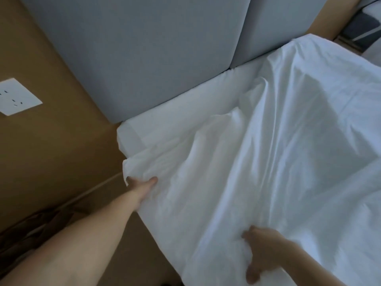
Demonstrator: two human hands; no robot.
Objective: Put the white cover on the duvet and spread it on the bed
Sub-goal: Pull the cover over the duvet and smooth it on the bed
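Note:
The white covered duvet (278, 151) lies rumpled across the bed (185, 104), its near corner hanging over the bed's left side. My left hand (142, 183) reaches out and grips that corner, fingers tucked into the fabric. My right hand (261, 254) grips a bunched fold of the duvet's near edge at the bottom of the view. A strip of white sheet shows bare between the duvet and the headboard.
A grey padded headboard (144, 48) in two panels stands behind the bed. A brown wall (47, 151) with a white socket plate (16, 97) runs on the left. Dark floor (31, 234) lies beside the bed. Another bed's dark bedding (362, 29) shows at top right.

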